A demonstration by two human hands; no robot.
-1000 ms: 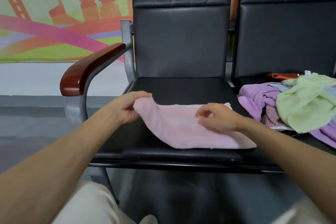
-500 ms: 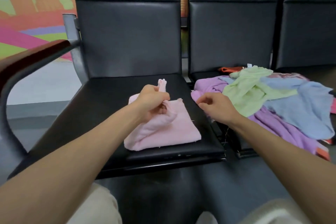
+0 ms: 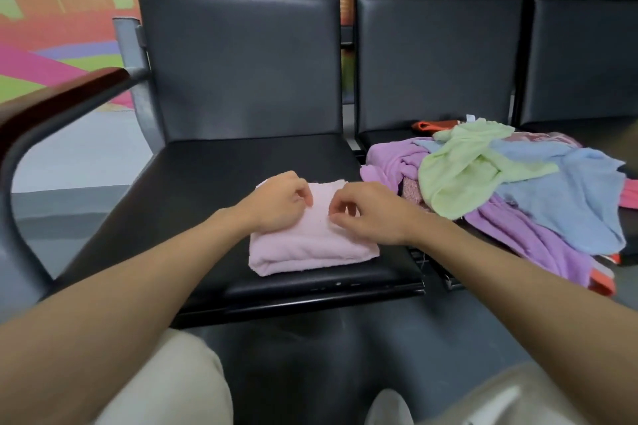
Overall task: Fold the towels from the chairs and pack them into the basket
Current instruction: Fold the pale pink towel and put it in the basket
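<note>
On the black seat (image 3: 207,183) beside the wooden armrest (image 3: 62,93), your left hand (image 3: 276,205) curls its fingers down onto the folded pink towel (image 3: 310,248) and pinches the top layer, probably so the stack does not spring open. Your right hand (image 3: 373,217) pinches the same layer just beside it, thumb against forefinger, which looks like squaring the last fold. On the next seat to the right, the purple towel (image 3: 390,159), green towel (image 3: 459,172) and blue towel (image 3: 569,193) lie heaped unfolded within your reach; the basket is not in view.
</note>
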